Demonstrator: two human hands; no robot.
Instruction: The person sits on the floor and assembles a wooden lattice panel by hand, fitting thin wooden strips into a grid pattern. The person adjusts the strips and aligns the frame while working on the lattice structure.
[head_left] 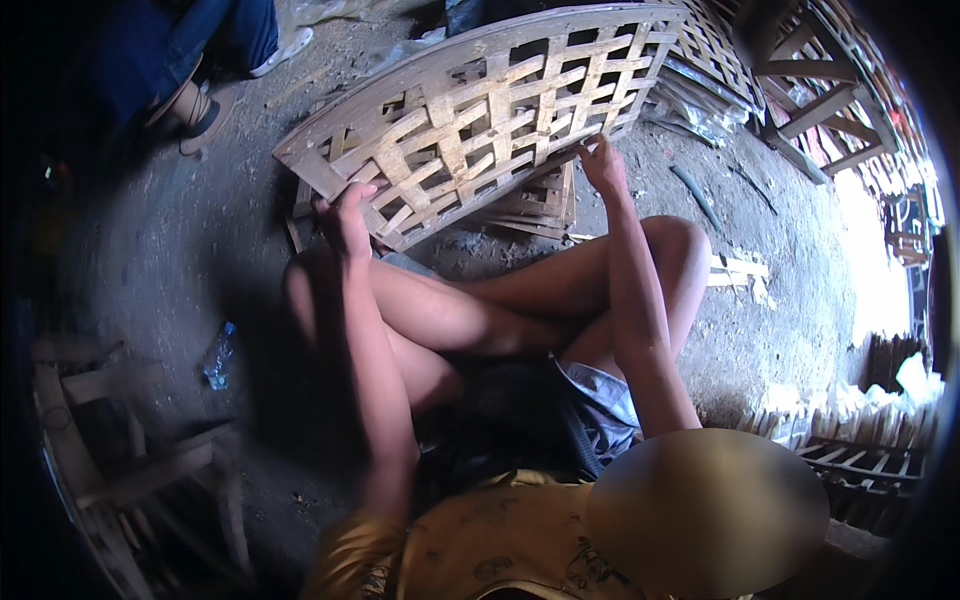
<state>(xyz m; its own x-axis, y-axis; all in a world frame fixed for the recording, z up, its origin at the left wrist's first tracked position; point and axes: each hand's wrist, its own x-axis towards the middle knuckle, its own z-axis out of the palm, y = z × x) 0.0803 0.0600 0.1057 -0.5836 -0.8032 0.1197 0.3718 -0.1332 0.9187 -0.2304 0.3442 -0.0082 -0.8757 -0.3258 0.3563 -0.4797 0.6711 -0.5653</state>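
Observation:
A large wooden-framed lattice panel (441, 105) of woven flat strips is tilted up in front of my crossed legs. My left hand (350, 222) is closed on its near left corner, with the thumb over the face and the other fingers hidden behind. At the near right edge, my right hand (604, 168) has its fingers pinched together on the panel's rim. Whether a loose strip is also between those fingers, I cannot tell. Beneath the panel, partly covered by it, lies a stack of wooden slatted pieces (540, 205).
Another person's sandalled foot (205, 120) is at the far left. More lattice panels (715, 50) and a wooden frame (825, 115) stand at the far right. A crumpled plastic bottle (220, 355) lies left of me, near a wooden stool-like frame (150, 470). Wood strips (738, 268) lie right of my knee.

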